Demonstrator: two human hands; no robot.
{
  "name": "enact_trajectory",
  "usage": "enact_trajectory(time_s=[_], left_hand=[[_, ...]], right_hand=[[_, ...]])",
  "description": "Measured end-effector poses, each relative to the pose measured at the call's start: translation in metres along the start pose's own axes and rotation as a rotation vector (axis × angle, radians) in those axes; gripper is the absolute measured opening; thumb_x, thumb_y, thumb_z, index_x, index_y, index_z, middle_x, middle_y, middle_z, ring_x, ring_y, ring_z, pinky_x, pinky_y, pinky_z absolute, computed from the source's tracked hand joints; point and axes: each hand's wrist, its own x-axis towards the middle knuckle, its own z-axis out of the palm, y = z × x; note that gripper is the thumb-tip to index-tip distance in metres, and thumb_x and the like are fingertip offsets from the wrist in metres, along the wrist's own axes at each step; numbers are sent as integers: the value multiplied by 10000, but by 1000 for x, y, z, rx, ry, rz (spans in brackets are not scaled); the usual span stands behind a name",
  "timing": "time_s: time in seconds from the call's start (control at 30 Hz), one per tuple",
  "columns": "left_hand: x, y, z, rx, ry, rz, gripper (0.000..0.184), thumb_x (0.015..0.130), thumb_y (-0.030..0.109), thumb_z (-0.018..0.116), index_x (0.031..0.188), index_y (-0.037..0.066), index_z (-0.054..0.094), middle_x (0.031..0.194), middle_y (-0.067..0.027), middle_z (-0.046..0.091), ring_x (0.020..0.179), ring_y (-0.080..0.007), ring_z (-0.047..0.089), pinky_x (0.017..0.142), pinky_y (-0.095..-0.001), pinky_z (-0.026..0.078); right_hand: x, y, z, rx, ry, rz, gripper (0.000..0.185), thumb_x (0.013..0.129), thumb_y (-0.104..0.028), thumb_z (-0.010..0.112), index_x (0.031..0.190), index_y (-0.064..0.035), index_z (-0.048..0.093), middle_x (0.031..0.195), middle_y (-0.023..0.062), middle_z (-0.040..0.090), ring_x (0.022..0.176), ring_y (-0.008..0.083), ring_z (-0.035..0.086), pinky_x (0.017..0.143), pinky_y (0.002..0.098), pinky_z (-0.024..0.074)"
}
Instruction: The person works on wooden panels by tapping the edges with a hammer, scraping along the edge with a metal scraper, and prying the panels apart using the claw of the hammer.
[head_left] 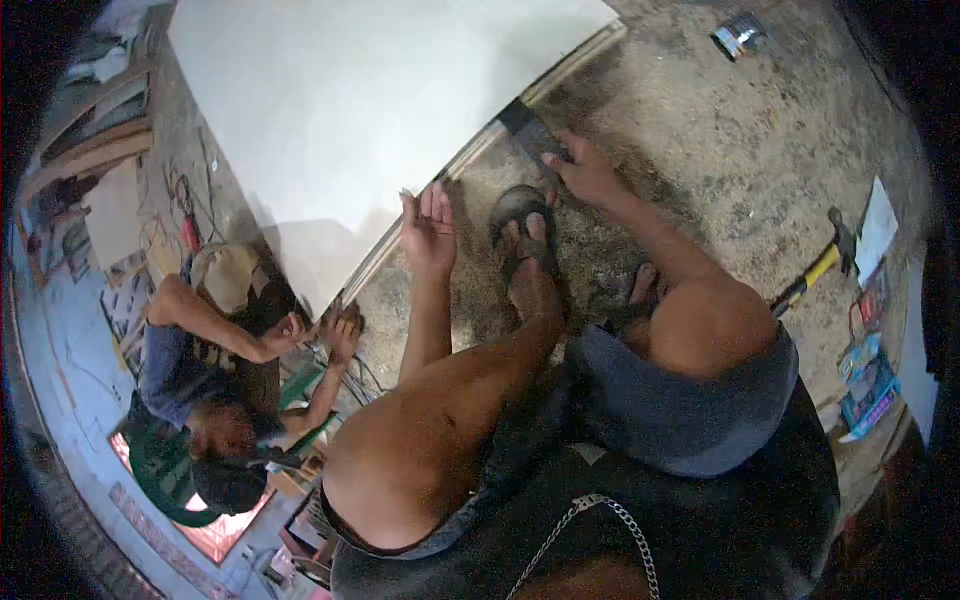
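Note:
A large white panel lies across the upper middle of the view, its layered edge facing me. My left hand is at that edge, palm turned up and fingers spread, with the fingertips near the panel's rim. Farther right, my right hand grips a dark flat block, whose far end meets the panel edge. The thumb and fingers are closed on the block. My sandalled foot is on the floor between my hands.
A co-worker crouches at the left, both hands near the panel's lower corner. A hammer with a yellow and black handle lies on the dusty floor at the right. A can sits at the upper right, blue packaging at the lower right.

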Motion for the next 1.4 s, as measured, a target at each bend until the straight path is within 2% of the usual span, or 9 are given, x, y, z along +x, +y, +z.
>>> enact_trajectory(time_s=[0.3, 0.4, 0.53, 0.67, 0.93, 1.13, 1.2, 1.23, 1.4], left_hand=[[22, -26, 31, -30, -28, 42, 577, 929, 323, 456, 1305, -71, 264, 1182, -210, 485, 1111, -231, 508, 883, -304, 501], [20, -24, 47, -34, 210, 40, 399, 927, 314, 469, 1041, -68, 457, 772, -60, 490, 695, -150, 546, 784, -264, 543], [18, -26, 52, -88, 220, 49, 375, 928, 308, 471, 994, -60, 480, 774, -58, 487, 658, -140, 519, 769, -263, 545], [27, -30, 43, -105, 38, 32, 585, 900, 298, 525, 1246, -111, 291, 1197, -207, 460, 1051, -247, 531, 845, -304, 529], [27, -18, 62, -122, 113, -41, 499, 907, 273, 517, 1158, -135, 381, 1145, -217, 513, 1001, -263, 569, 862, -332, 521], [26, -7, 62, -166, 97, -95, 421, 904, 252, 523, 1117, -96, 420, 1167, -228, 477, 1038, -271, 545, 863, -336, 526], [25, -4, 65, -148, 143, -89, 449, 904, 247, 523, 1152, -105, 396, 1185, -231, 469, 1065, -273, 533, 880, -338, 517], [21, -2, 68, -197, 132, -128, 465, 904, 246, 523, 1175, -103, 379, 1198, -233, 462, 1077, -275, 528, 886, -337, 514], [24, -9, 68, -151, 155, -99, 520, 896, 270, 536, 1241, -64, 338, 1227, -232, 447, 1087, -275, 525, 893, -320, 507]], right_hand=[[-87, -11, -76, -208, 137, 213, 434, 899, -238, 527, 1228, 36, 459, 1066, 210, 594, 967, 304, 588, 829, 373, 461], [-132, -21, -105, -237, 271, 299, 372, 900, -225, 515, 1200, -7, 499, 1091, 188, 597, 981, 311, 593, 809, 351, 468], [-190, 3, -153, -395, 612, 126, 289, 879, -192, 555, 1129, -48, 548, 997, 172, 617, 906, 291, 604, 766, 339, 466], [-235, 23, -206, -710, 1023, 382, 321, 854, -233, 567, 1073, -1, 544, 1020, 185, 588, 936, 356, 557, 844, 405, 434], [-268, 86, -268, -833, 1011, 557, 482, 792, -335, 651, 1075, 0, 452, 1040, 225, 534, 910, 385, 541, 797, 418, 445], [-285, 150, -316, -477, 1012, 353, 393, 790, -280, 639, 1034, -15, 482, 889, 96, 585, 816, 218, 554, 716, 362, 435], [-269, 92, -312, 72, 874, 616, 268, 791, -225, 613, 934, -19, 517, 856, 114, 583, 741, 204, 570, 690, 327, 444], [-264, 93, -304, 239, 974, 352, 205, 789, -182, 567, 908, -17, 544, 740, 74, 558, 671, 164, 559, 599, 271, 446], [-238, 46, -275, 946, 909, 428, 361, 777, -136, 555, 1105, -9, 470, 614, 26, 497, 487, 140, 511, 394, 268, 422]])
